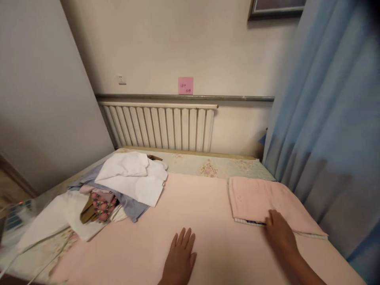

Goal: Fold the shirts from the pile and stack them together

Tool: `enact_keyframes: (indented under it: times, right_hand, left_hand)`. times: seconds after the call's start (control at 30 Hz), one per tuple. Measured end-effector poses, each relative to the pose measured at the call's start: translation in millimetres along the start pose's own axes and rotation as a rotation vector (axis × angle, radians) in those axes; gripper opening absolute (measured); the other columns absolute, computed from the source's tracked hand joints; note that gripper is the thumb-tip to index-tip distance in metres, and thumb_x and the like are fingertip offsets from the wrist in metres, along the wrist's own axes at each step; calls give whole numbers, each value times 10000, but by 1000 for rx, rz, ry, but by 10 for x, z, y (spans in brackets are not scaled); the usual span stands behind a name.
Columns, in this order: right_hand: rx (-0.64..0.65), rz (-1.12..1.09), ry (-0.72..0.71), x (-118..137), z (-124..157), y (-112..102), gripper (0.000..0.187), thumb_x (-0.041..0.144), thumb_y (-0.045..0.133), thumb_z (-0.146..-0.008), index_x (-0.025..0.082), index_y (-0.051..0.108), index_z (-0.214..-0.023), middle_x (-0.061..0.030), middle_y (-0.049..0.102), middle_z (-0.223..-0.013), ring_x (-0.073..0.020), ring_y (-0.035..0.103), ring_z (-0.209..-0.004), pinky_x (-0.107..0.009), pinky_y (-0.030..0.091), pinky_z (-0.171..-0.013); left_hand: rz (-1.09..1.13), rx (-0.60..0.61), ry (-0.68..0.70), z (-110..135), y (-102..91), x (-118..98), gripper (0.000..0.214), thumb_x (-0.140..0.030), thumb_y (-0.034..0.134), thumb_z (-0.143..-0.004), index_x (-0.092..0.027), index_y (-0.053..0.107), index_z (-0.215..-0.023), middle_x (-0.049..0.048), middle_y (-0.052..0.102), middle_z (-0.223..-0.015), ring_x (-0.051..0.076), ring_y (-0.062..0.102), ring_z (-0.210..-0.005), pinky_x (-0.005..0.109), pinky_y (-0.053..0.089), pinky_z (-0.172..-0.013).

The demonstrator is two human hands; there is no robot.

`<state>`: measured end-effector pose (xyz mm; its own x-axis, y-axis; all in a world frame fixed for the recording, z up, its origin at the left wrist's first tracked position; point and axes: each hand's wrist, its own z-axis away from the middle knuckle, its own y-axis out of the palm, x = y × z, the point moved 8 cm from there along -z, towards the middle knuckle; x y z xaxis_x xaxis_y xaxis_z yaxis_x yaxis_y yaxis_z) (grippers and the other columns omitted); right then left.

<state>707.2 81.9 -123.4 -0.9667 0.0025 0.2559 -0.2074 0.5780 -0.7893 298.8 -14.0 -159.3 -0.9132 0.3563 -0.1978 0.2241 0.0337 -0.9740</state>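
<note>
My left hand (179, 257) lies palm down on a pink sheet (202, 206), its fingers stretched out and slightly apart. To the right, a folded pink cloth (255, 198) rests on the same sheet; a pale striped layer and a dark blue patch show under its front edge. At that front edge is my right hand (280, 231), fingers bent and close together on the cloth. The fingertips' far side is hidden, and the hand is a little blurred.
A heap of clothes (130, 178) in white, grey-blue and floral fabric lies on the left. Beneath the pink sheet is a flowered bed cover (208, 167). A radiator (166, 126) stands behind the bed, and a blue curtain (323, 130) hangs along the right side.
</note>
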Motion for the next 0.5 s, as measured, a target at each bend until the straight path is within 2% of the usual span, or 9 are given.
enact_keyframes:
  times: [0.1,0.2,0.27,0.33,0.43,0.5]
  right_hand:
    - [-53,-134,-76,542,406,-46,505,344,319,-892,60,558,-1234,-212,580,-1275,-299,552,-1186,-475,442,-1008]
    - [-25,-249,-183,1146,925,103,451,344,373,-895,132,586,-1232,-155,609,-1263,-270,586,-1158,-454,481,-992]
    - [-7,-273,-247,1512,1233,216,407,327,418,-889,183,608,-1219,-124,622,-1254,-269,609,-1129,-460,514,-957]
    - [-10,-272,-341,1834,1457,277,379,299,455,-877,230,620,-1210,-95,622,-1259,-278,606,-1134,-478,520,-946]
    - [-11,-252,-437,2126,1595,296,356,265,487,-863,269,637,-1186,-64,626,-1257,-283,594,-1153,-490,503,-967]
    - [4,-242,-446,2183,1589,294,349,250,484,-866,260,646,-1174,-67,626,-1257,-280,592,-1155,-485,494,-976]
  left_hand:
    - [-1,-50,-28,177,-16,185,526,-307,371,-924,-282,342,-1448,30,318,-1527,263,259,-1416,518,286,-1142]
    - [66,-117,-35,262,-48,368,496,-288,410,-900,-277,441,-1395,47,398,-1486,249,331,-1387,486,324,-1128]
    - [191,-145,-68,268,-87,533,470,-296,444,-871,-270,520,-1335,62,471,-1436,238,405,-1347,461,347,-1116]
    - [429,-174,-184,253,-146,789,446,-317,488,-829,-256,591,-1258,66,551,-1369,227,486,-1287,426,364,-1106]
    - [757,-245,-404,234,-265,1252,436,-361,517,-786,-215,626,-1182,75,637,-1267,219,572,-1192,382,397,-1074]
    - [824,-292,-494,215,-374,1548,461,-389,499,-792,-178,597,-1190,102,650,-1235,226,592,-1161,379,420,-1043]
